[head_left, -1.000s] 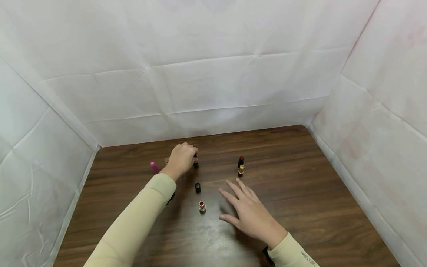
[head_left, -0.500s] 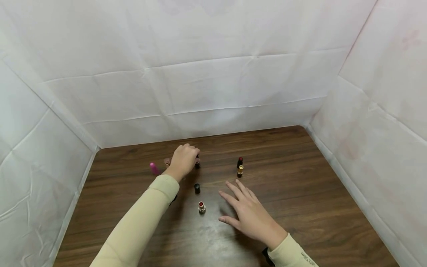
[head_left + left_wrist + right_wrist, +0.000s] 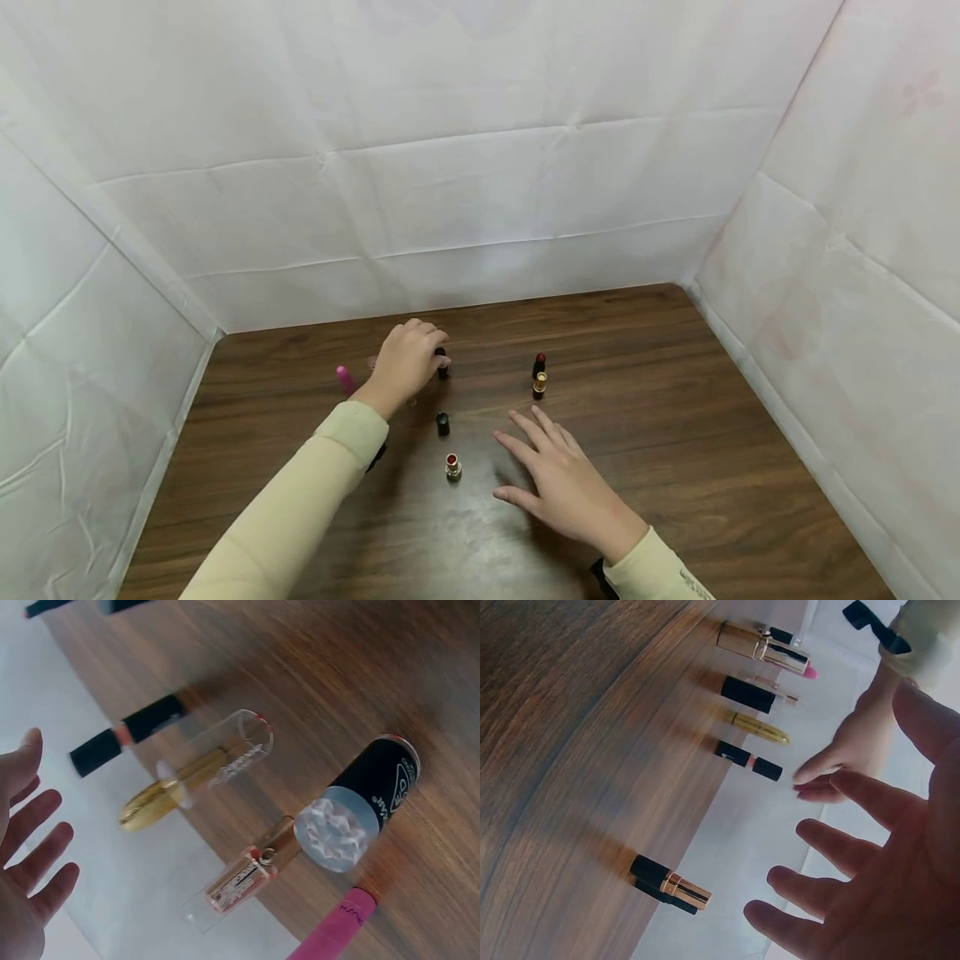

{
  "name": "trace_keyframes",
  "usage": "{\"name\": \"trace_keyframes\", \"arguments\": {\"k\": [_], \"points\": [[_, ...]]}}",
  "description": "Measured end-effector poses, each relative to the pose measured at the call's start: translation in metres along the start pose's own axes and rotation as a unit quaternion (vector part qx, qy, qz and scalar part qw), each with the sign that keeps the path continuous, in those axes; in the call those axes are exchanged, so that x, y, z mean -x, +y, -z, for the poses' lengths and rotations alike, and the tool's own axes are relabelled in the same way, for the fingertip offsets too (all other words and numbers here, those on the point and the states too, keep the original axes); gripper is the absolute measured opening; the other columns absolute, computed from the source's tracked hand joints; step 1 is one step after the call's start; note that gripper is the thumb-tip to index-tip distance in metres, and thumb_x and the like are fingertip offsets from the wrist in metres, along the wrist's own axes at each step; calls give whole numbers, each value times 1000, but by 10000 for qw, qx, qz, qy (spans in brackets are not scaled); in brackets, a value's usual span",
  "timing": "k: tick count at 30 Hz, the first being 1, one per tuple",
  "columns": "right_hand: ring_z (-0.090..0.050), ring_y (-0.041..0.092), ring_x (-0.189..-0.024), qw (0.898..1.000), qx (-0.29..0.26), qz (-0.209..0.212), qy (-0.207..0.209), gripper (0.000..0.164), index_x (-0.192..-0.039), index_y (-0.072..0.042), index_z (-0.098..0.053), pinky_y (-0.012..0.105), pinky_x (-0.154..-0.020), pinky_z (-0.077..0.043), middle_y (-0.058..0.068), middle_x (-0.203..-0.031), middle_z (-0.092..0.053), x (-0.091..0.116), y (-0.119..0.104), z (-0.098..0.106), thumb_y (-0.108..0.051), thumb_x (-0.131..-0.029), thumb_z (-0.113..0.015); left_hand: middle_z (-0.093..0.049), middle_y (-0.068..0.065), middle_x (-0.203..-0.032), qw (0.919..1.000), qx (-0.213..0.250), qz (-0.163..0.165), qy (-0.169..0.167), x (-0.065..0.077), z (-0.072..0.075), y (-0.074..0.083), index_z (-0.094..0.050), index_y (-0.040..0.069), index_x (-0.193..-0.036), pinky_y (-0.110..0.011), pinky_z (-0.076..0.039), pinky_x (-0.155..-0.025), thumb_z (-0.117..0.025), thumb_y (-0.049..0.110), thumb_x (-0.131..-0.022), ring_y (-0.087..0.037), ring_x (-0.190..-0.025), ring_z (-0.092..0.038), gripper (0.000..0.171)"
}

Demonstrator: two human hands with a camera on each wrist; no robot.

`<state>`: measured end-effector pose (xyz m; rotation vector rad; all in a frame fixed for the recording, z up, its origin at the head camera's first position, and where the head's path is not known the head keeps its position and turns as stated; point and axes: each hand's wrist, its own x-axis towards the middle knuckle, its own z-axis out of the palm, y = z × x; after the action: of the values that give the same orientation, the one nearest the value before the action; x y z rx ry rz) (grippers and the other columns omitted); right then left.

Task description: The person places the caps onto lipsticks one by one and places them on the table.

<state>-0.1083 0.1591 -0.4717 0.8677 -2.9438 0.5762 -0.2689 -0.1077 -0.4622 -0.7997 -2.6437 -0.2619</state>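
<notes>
My left hand (image 3: 408, 358) is beside a black lipstick tube (image 3: 442, 364) standing near the back of the table. In the left wrist view its fingers are spread apart from that tube, which has a pinkish band round its middle. A gold bullet-shaped tube (image 3: 146, 806), a clear rose-gold tube (image 3: 240, 889) and a pink tube (image 3: 337, 926) stand around there too. My right hand (image 3: 558, 475) hovers low with fingers spread. Just beyond its fingertips are a gold-and-black lipstick tube (image 3: 540, 385) and a black tube with a red top (image 3: 539, 365). Neither hand holds anything.
A black cap (image 3: 443, 424) and an uncapped lipstick (image 3: 453, 467) with a red tip stand mid-table between the hands. White cloth walls (image 3: 480, 192) enclose the wooden table (image 3: 675, 400) at the back and sides.
My left fingers, earlier at the top of the black lipstick tube, have parted from it, and the hand has drawn slightly left. The right hand stays almost still.
</notes>
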Motion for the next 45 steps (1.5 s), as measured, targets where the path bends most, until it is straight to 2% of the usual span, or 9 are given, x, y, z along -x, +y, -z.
{"name": "trace_keyframes", "arguments": {"k": [6,11,14,18,25,30,38,41,45], "points": [[-27,45,-158,9999,-116,-104,13,71,-154,-15,-58,72,-118,-35,16,-167,-41,1,1,2,-50,-96,-78,-77,-7,-106,9966,607,13,560,20,24,6,-80,5,-104,-44,-57,-94,-89,22,-90,-28,-103,-68,24],[-29,47,-157,9999,-108,-86,99,70,-153,-14,-59,73,-118,-36,16,-166,-42,3,2,1,-47,-95,-80,-77,-5,-104,9887,1343,551,366,51,39,18,-80,5,-101,-43,-60,-91,-85,8,-92,-26,-98,-71,11],[-31,47,-156,9999,-55,-27,136,71,-153,-13,-59,72,-118,-36,16,-166,-42,3,3,1,-48,-95,-81,-77,-5,-103,9837,1568,857,222,76,39,25,-80,6,-99,-43,-63,-87,-84,1,-90,-24,-96,-73,12],[-31,48,-155,9998,-57,-21,171,70,-152,-13,-59,71,-119,-35,17,-166,-42,4,4,1,-47,-94,-81,-77,-4,-99,9822,1570,1018,193,106,31,30,-80,6,-96,-43,-63,-82,-85,-3,-86,-24,-94,-73,14],[-30,48,-156,9998,-59,-166,88,70,-153,-14,-59,72,-118,-35,16,-166,-42,8,6,0,-47,-95,-80,-77,-6,-94,9733,1471,1692,486,143,28,15,-79,5,-93,-44,-63,-71,-89,-1,-84,-26,-84,-74,15],[-29,48,-156,9996,-52,-287,8,69,-153,-14,-59,71,-119,-34,18,-166,-43,10,10,0,-47,-96,-79,-76,-10,-98,9728,1172,1970,342,147,33,-2,-79,3,-97,-46,-62,-68,-90,3,-83,-29,-85,-73,18],[-27,47,-158,9995,37,-316,-30,70,-154,-14,-58,70,-121,-33,18,-167,-40,10,13,4,-51,-97,-77,-74,-12,-110,9779,979,1822,-321,134,23,-21,-77,0,-114,-46,-61,-70,-95,17,-82,-26,-84,-69,41],[-28,48,-157,9994,76,-324,-12,70,-154,-14,-58,70,-120,-34,18,-167,-40,11,13,5,-51,-98,-76,-74,-13,-112,9775,993,1785,-523,130,19,-22,-77,0,-116,-46,-61,-71,-93,16,-84,-25,-84,-69,40],[-29,49,-156,9994,56,-338,4,70,-154,-13,-58,70,-120,-34,18,-167,-40,12,14,6,-51,-98,-76,-76,-11,-105,9798,990,1664,-503,127,14,-22,-79,2,-110,-45,-63,-71,-92,8,-84,-25,-83,-72,29]]}}
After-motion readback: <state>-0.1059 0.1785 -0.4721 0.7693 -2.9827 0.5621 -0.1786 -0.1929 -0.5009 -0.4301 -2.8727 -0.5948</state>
